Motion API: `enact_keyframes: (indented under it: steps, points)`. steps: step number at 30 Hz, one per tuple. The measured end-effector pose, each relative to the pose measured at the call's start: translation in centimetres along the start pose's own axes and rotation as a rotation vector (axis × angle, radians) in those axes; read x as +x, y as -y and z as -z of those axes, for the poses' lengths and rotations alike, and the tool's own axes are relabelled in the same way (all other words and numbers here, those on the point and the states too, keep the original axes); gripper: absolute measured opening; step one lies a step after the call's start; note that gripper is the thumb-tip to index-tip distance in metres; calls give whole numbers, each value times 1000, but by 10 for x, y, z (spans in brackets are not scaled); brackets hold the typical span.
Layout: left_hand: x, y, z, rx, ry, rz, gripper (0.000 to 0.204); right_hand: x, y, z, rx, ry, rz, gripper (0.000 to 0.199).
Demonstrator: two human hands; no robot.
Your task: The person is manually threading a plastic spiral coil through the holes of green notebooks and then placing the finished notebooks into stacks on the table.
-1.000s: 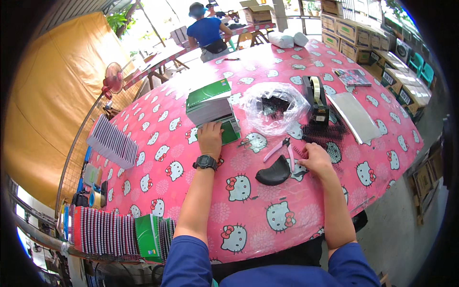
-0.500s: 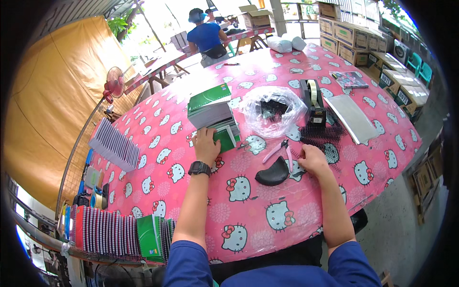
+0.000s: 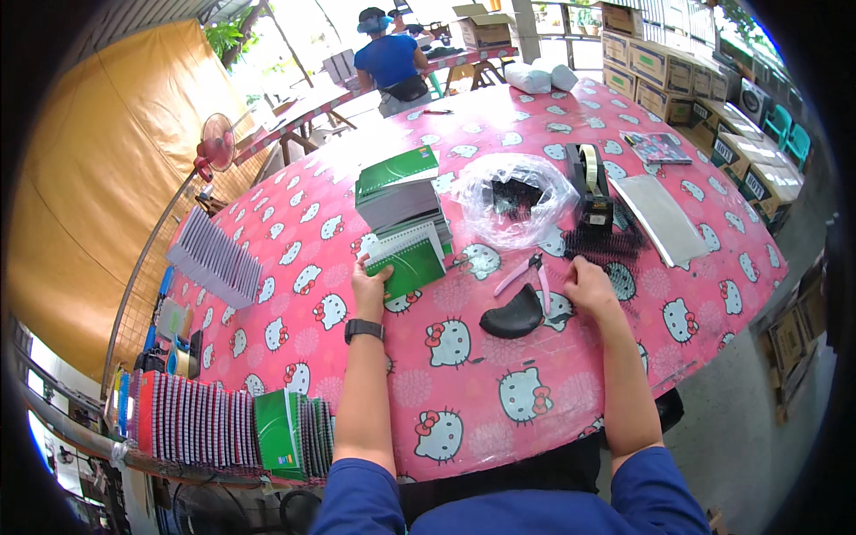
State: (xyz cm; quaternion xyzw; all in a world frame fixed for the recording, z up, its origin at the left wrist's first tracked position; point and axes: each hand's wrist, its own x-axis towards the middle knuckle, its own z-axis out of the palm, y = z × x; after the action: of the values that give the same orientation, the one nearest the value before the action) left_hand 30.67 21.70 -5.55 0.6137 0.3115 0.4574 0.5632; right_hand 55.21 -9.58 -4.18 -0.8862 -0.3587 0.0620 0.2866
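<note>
L hand [image 3: 369, 286] grips grn notebook [image 3: 415, 268]; R hand [image 3: 589, 285] part-curled.

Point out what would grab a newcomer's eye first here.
The bright pink tablecloth, dotted with white cartoon cat faces, dominates the middle of the view. A large yellow-orange tarp hangs beyond it on the left. Near the table's middle, a green notebook in the left grip stands out, just in front of a notebook stack.
</note>
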Motion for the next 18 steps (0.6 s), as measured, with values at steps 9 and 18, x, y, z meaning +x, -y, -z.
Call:
enact_keyframes:
  steps: [9, 18]
  points:
    - [-154, -74, 36, -30, 153, -54, 37, -99, 115, 43, 440, 0, 416, 39]
    - [-228, -77, 20, -311, 155, 230, 33, -126, 126, -22, 469, 337, 640, 25]
